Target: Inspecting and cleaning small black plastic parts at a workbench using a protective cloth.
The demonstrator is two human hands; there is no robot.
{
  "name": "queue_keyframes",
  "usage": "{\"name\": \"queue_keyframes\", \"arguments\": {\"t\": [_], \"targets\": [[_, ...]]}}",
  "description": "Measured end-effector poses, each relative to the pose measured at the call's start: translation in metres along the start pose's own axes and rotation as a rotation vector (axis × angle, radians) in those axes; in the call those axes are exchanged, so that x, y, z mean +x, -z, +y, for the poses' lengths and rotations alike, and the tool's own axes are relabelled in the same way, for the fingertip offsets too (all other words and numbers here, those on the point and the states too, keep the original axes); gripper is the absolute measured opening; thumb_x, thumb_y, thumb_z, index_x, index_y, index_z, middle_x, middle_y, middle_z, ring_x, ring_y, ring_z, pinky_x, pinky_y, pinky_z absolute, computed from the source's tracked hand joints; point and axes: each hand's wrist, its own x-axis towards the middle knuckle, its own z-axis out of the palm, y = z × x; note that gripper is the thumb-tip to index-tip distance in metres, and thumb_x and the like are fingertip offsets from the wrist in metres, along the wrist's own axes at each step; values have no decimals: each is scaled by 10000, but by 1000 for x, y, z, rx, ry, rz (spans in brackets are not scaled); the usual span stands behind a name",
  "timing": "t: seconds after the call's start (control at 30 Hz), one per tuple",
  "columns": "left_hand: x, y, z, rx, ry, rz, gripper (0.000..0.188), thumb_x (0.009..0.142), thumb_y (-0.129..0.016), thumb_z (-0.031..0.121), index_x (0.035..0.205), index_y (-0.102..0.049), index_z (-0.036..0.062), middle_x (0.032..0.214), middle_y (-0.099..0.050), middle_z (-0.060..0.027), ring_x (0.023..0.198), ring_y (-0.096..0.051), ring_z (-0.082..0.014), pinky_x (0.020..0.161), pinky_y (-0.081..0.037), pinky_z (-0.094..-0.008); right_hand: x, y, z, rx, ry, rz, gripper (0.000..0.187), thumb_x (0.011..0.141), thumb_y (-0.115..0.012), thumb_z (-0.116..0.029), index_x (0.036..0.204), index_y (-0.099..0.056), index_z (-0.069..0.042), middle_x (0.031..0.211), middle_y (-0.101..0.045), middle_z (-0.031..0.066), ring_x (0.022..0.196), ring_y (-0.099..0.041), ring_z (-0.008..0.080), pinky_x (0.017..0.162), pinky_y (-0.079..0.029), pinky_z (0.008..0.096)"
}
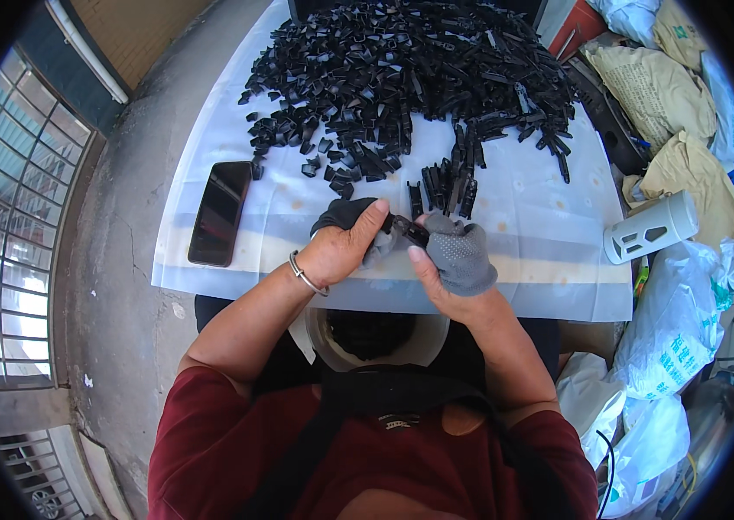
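Both my hands meet over the near part of the table, wearing grey gloves that leave the thumbs bare. Between them is a small black plastic piece (410, 230), its ends covered by my fingers. My left hand (354, 232) is closed around its left end, thumb on top. The right end sits in the closed fingers of my right hand (455, 258). Just beyond, several long black plastic pieces (449, 186) lie side by side. Farther back spreads a large heap of short curved and long black plastic parts (384, 78).
A black phone (220, 213) lies at the table's left. A white cup-shaped holder (651, 227) lies tilted at the right edge. Below the near edge, a pale bucket (319, 334) holds dark contents. Sacks (653, 91) and white plastic bags (675, 321) crowd the right side.
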Motion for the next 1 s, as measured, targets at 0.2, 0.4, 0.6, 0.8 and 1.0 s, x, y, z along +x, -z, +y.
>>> {"name": "queue_keyframes", "arguments": {"t": [0.2, 0.4, 0.6, 0.8, 1.0], "targets": [[-3, 2, 2, 43, -22, 45, 448, 910, -410, 405, 759, -566, 13, 573, -489, -45, 535, -428, -128, 521, -391, -287, -1, 3, 0, -254, 90, -81, 167, 785, -607, -189, 882, -629, -56, 864, -622, 76, 736, -556, 261, 677, -409, 352], [-3, 1, 4, 79, -80, 49, 438, 917, -399, 377, 732, -543, 7, 560, -482, -80, 508, -428, -188, 523, -395, -313, 4, 8, -7, -415, 141, -104, 162, 766, -613, -200, 862, -633, -72, 833, -622, 73, 696, -554, 256, 642, -409, 358], [-9, -12, -2, 305, -300, 20, 366, 914, -399, 284, 720, -548, 12, 664, -559, -196, 600, -515, -380, 555, -427, -389, -1, -4, -11, -525, 256, -153, 126, 744, -608, -169, 828, -628, -78, 811, -614, 81, 691, -552, 260, 625, -415, 375], [-10, 21, 22, 614, -213, -149, 377, 900, -413, 319, 740, -572, 17, 694, -578, -184, 655, -557, -359, 585, -440, -399, -1, 2, -9, -206, 139, -266, 163, 757, -579, -179, 879, -626, -82, 861, -605, 100, 748, -564, 270, 657, -435, 371], [15, 27, -16, 1032, -312, 339, 211, 752, -587, 247, 888, -621, 88, 860, -613, -120, 752, -597, -268, 646, -479, -355, 28, 3, 16, -645, 80, -272, 212, 759, -544, -134, 951, -627, -103, 925, -600, 143, 835, -578, 278, 725, -456, 360]]}}
